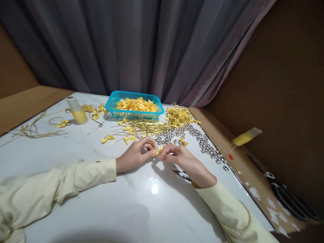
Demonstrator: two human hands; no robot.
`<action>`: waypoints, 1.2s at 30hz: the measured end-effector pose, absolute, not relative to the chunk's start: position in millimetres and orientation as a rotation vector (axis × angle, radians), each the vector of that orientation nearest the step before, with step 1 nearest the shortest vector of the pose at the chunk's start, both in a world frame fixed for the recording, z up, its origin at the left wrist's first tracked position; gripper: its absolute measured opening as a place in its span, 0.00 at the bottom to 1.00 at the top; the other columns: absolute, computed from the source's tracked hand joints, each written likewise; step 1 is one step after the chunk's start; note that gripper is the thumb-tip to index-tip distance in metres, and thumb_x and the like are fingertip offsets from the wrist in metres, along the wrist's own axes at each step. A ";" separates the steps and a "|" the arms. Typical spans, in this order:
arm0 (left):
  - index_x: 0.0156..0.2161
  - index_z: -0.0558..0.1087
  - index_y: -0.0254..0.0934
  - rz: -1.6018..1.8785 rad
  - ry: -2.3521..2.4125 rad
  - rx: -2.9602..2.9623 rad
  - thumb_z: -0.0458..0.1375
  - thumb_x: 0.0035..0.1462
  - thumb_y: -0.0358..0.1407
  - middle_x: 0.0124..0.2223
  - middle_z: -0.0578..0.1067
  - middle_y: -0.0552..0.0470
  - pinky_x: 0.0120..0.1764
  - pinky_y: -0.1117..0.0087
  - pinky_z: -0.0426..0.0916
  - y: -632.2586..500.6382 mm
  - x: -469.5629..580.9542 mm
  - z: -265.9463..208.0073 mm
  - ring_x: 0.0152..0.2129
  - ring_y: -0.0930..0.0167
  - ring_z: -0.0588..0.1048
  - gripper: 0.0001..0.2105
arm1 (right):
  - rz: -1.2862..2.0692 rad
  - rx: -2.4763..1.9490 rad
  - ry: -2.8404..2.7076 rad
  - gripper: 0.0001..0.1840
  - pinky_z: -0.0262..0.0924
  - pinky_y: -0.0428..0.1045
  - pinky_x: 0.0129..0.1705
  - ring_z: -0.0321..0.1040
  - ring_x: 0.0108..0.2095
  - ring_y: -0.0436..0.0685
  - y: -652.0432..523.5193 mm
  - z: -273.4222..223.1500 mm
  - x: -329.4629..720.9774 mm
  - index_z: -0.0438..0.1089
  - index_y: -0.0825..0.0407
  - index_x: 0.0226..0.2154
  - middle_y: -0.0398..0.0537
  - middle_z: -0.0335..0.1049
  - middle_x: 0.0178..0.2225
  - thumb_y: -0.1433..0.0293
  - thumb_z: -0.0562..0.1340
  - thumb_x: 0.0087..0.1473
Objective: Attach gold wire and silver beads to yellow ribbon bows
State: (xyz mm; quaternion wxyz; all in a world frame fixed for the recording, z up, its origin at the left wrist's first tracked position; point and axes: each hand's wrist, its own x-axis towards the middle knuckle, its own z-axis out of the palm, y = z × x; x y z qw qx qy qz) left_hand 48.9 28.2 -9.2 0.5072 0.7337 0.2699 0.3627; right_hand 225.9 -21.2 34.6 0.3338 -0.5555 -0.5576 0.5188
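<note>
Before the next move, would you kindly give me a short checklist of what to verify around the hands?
1. Left hand has a yellow bow at its fingertips: ok.
2. Right hand close to that bow: ok.
3. Right hand's grip: cannot tell, its curled fingers hide it.
4. Gold wires lying just beyond the hands: ok.
5. Silver rings gathered together: not ok, they trail off rightwards.
6. Small tool fully in sight: not ok, partly hidden at the right wrist.

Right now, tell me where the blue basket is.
In the head view, the blue basket stands at the far edge of the table, before the grey curtain, left of the heaped yellow bows.
</note>
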 end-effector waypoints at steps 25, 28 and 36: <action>0.35 0.61 0.38 0.743 0.708 1.757 0.55 0.56 0.35 0.28 0.73 0.55 0.38 0.67 0.66 28.1 48.8 -7.5 0.30 0.69 0.74 0.06 | 0.357 -1.628 -1.733 0.10 0.59 0.52 0.40 0.64 0.43 0.60 -12.8 63.6 281.8 0.70 0.52 0.33 0.52 0.69 0.41 0.63 0.63 0.48; 0.35 0.61 0.38 0.738 0.691 1.752 0.55 0.56 0.36 0.29 0.73 0.54 0.37 0.67 0.65 28.1 49.1 -8.4 0.30 0.70 0.74 0.06 | 0.790 -1.482 -1.901 0.13 0.59 0.54 0.47 0.66 0.43 0.58 -13.6 49.9 268.0 0.66 0.52 0.37 0.51 0.68 0.42 0.63 0.63 0.49; 0.35 0.62 0.38 0.797 0.673 1.794 0.55 0.56 0.36 0.28 0.69 0.56 0.36 0.69 0.63 29.7 48.6 -10.2 0.29 0.72 0.71 0.06 | 1.234 -1.430 -1.805 0.19 0.60 0.45 0.25 0.66 0.25 0.50 -14.3 19.4 244.0 0.56 0.51 0.34 0.44 0.69 0.30 0.67 0.66 0.43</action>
